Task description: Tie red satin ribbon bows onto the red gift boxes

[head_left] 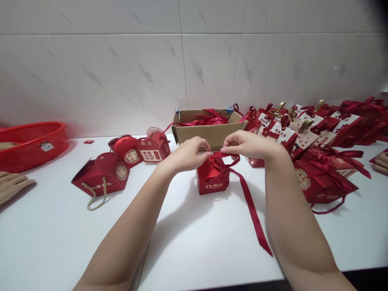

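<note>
Right hand has the red ribbon pinched atop the little red box, sitting mid-table. Left hand is at the ribbon too, fingertips bunched, honestly can't tell if they're clamped on it. Gold print on the box looks like 百年好合. Another box left of it reads 歡喜 plus a big 囍. White tabletop, grey-veined tile wall behind.

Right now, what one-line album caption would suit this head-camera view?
Left hand and right hand at the red ribbon atop a small red box, an open cardboard carton behind.
</note>
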Demonstrator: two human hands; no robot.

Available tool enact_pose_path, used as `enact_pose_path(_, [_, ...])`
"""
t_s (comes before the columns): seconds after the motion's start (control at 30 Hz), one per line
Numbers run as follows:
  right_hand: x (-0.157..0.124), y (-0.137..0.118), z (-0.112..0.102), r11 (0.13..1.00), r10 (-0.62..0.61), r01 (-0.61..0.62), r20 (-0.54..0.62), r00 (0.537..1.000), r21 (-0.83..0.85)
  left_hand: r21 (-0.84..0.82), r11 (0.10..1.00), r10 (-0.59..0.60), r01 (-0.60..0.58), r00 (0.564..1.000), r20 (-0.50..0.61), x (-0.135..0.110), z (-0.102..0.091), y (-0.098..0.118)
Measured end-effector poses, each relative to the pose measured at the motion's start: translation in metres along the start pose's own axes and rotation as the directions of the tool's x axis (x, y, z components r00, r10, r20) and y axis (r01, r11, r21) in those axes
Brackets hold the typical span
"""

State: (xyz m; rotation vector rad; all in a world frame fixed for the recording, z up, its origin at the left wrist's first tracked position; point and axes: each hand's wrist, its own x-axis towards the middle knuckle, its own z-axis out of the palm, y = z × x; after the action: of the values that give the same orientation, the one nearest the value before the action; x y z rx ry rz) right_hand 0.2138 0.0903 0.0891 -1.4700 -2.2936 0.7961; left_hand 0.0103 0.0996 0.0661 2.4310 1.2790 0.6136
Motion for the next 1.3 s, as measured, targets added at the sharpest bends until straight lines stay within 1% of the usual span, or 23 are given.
enact_pose_path(0.07, [0.0,0.002,-0.001,0.994,0.09,-0.089,0.006,0.996,-0.059,0.047,0.998,-0.049,0.044,0.994,0.093,0.002,0.008,-0.002])
enact_pose_path(0.13, [0.0,0.005,-0.001,0.985,0.147,-0.145,0.012,0.989,-0.09,0.051,0.996,-0.08,0.073,0.985,0.15,0.003,0.013,-0.003])
enact_pose_path(0.23, [0.0,0.009,0.0,0.974,0.206,-0.204,0.009,0.978,-0.093,0.015,0.997,-0.081,0.079,0.984,0.16,0.003,0.015,-0.001])
enact_pose_path(0.33, [-0.001,0.012,-0.001,0.967,0.244,-0.244,0.002,0.97,-0.077,0.006,0.996,-0.091,0.091,0.983,0.161,0.002,0.013,0.001])
enact_pose_path(0.5, [-0.002,0.007,0.0,0.97,0.213,-0.211,0.012,0.977,-0.118,0.054,0.996,-0.083,0.076,0.984,0.155,0.002,0.012,0.001])
enact_pose_path(0.73, [-0.002,-0.002,0.002,0.977,0.166,-0.164,0.007,0.986,-0.135,0.052,0.998,-0.053,0.046,0.988,0.142,0.003,0.019,-0.005])
enact_pose_path(0.83, [-0.001,-0.002,0.003,0.98,0.152,-0.15,0.012,0.988,-0.132,0.074,0.996,-0.065,0.056,0.99,0.125,0.002,0.021,-0.002])
enact_pose_path(0.93, [0.0,-0.002,0.004,0.98,0.161,-0.157,0.02,0.987,-0.119,0.088,0.993,-0.081,0.074,0.994,0.079,0.002,0.024,0.003])
enact_pose_path(1.13, [-0.001,-0.002,0.003,0.986,0.147,-0.143,0.042,0.988,-0.086,-0.06,0.996,-0.061,0.06,0.998,-0.019,0.004,0.028,0.005])
enact_pose_path(1.3, [-0.001,-0.001,0.003,0.987,0.136,-0.132,0.038,0.99,-0.094,-0.176,0.983,-0.06,0.058,0.998,-0.004,0.005,0.029,0.001])
